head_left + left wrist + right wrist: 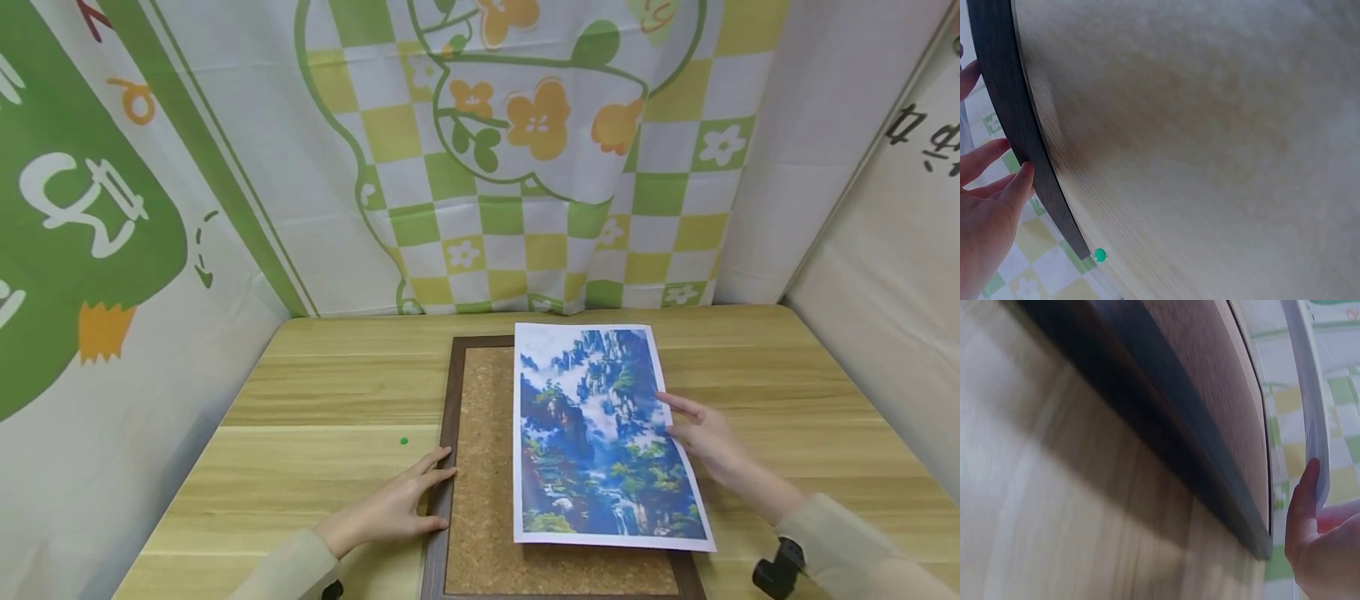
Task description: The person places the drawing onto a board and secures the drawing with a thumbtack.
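Observation:
A cork board (483, 467) with a dark wooden frame (447, 417) lies on the table. Above its right part is a paper print of a blue mountain landscape (600, 450) with a white margin. My right hand (708, 437) pinches the print's right edge between thumb and fingers. In the right wrist view, the sheet (1313, 406) is raised off the board, with the right thumb and fingers at its edge. My left hand (401, 504) rests its spread fingertips against the frame's left side. The left wrist view shows those fingers (1019, 187) touching the dark frame (1029, 137).
A small green pushpin (404, 441) lies on the wooden table (315, 400) left of the board; it also shows near the frame corner in the left wrist view. A patterned green, yellow and white cloth (517, 242) hangs behind the table. Printed cloth walls (225, 333) stand on both sides.

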`<state>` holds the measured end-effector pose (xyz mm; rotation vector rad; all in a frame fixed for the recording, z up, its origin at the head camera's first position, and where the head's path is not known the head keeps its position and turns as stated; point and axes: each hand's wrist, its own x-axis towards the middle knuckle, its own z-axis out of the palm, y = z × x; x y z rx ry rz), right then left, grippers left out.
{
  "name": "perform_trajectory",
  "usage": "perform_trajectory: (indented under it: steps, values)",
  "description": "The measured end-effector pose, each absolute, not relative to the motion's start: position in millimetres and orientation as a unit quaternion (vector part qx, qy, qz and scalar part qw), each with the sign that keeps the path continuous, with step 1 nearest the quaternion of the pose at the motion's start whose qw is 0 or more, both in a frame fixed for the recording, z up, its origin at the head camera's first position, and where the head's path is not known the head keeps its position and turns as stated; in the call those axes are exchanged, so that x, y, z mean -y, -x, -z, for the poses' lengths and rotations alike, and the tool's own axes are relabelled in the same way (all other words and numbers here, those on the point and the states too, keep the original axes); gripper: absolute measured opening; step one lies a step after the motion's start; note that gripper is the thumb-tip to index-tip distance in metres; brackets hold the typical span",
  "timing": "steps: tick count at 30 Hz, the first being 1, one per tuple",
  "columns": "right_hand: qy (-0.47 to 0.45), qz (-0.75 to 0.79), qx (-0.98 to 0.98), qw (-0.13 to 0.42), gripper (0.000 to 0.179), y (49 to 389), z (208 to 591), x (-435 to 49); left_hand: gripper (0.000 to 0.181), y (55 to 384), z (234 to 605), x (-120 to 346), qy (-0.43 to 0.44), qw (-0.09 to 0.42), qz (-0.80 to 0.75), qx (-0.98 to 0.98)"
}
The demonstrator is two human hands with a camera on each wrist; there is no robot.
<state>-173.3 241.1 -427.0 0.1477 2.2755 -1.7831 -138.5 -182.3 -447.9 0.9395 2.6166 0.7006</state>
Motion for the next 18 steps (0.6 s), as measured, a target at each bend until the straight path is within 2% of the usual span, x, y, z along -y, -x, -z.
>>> perform_trajectory:
  steps: [5, 18]
  values:
    - [-0.065, 0.608, -0.783, 0.111, 0.052, 172.7, 431.7, -223.0, 0.063, 139.4, 449.3, 181.9, -0.322, 0.129, -0.238, -0.907]
    - [-0.066, 0.619, -0.773, 0.122, 0.049, 169.9, 445.9, -191.4, 0.063, 139.1, 450.2, 182.1, -0.324, 0.125, -0.236, -0.908]
